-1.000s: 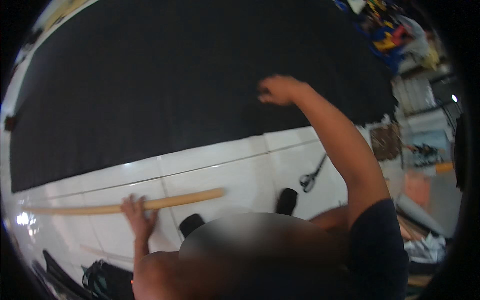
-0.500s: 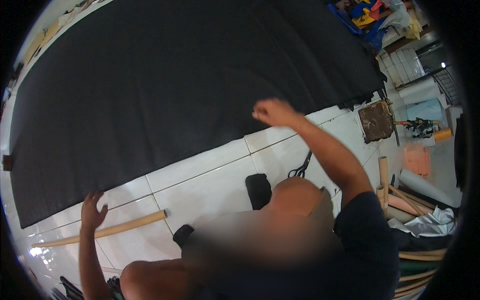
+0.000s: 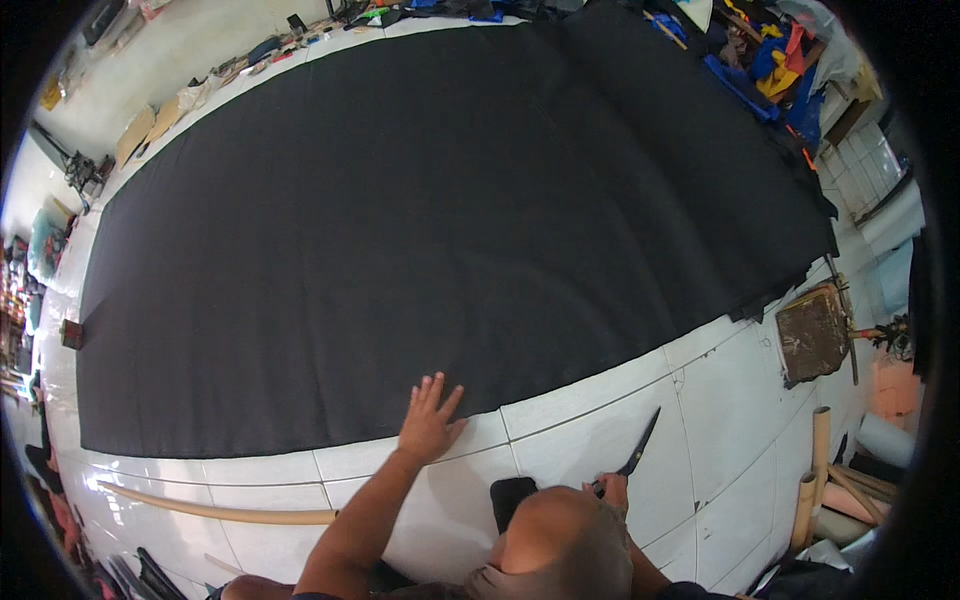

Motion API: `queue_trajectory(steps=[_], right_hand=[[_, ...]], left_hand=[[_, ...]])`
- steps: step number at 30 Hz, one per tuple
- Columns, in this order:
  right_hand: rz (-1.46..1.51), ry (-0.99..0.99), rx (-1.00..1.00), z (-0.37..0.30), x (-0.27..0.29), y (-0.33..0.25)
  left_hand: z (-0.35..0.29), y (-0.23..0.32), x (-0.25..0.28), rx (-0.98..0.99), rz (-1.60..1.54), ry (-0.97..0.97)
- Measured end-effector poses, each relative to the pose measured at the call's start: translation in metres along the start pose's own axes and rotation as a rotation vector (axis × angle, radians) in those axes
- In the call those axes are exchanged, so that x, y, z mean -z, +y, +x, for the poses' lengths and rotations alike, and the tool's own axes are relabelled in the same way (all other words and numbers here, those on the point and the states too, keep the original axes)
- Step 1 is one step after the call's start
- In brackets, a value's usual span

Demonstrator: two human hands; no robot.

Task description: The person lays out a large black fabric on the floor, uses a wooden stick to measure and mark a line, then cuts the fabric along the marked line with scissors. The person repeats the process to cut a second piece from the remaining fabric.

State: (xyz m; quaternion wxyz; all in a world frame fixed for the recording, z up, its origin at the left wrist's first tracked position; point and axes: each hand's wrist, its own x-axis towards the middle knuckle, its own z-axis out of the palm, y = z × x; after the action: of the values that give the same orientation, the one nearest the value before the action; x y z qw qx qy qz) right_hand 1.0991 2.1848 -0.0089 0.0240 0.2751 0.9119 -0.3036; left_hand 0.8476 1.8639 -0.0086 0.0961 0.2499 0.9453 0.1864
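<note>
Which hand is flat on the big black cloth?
The left hand. Its fingers are spread on the near edge of the black cloth. The right hand is off the cloth, over the white floor tiles, gripping the black scissors.

Our bare left hand [image 3: 428,425] and unsleeved forearm, no glove, ring or watch; our bare right hand [image 3: 612,491]; a dark short-sleeved shirt [image 3: 500,585] covers our shoulders.

packages: flat brown cardboard pieces [image 3: 135,135] on floor at 10 o'clock | labels: none legible | signs: none | screens: none
</note>
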Motion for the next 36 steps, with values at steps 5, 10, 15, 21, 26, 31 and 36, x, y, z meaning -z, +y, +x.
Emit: queue_trajectory(steps=[5,10,15,21,26,31,36], right_hand=[[0.149,0.153,-0.306,-0.03,-0.006,0.067],[0.261,0.006,-0.467,-0.009,0.035,0.058],[-0.052,-0.101,-0.341,0.003,0.041,0.058],[0.427,-0.253,-0.507,-0.002,0.042,0.043],[0.505,-0.563,-0.474,0.006,0.019,-0.014],[0.504,-0.795,-0.325,0.01,0.013,-0.066],[0.578,-0.928,-0.347,0.025,0.016,-0.095]], left_hand=[[0.011,0.021,-0.025,0.078,-0.026,0.004],[0.021,0.038,-0.015,0.036,-0.046,0.079],[0.038,0.053,-0.024,-0.004,-0.093,0.144],[0.034,0.058,-0.037,-0.019,-0.106,0.184],[0.04,0.06,-0.033,0.009,-0.124,0.181],[0.044,0.058,-0.031,0.051,-0.168,0.112],[0.046,0.06,-0.025,0.042,-0.188,0.074]])
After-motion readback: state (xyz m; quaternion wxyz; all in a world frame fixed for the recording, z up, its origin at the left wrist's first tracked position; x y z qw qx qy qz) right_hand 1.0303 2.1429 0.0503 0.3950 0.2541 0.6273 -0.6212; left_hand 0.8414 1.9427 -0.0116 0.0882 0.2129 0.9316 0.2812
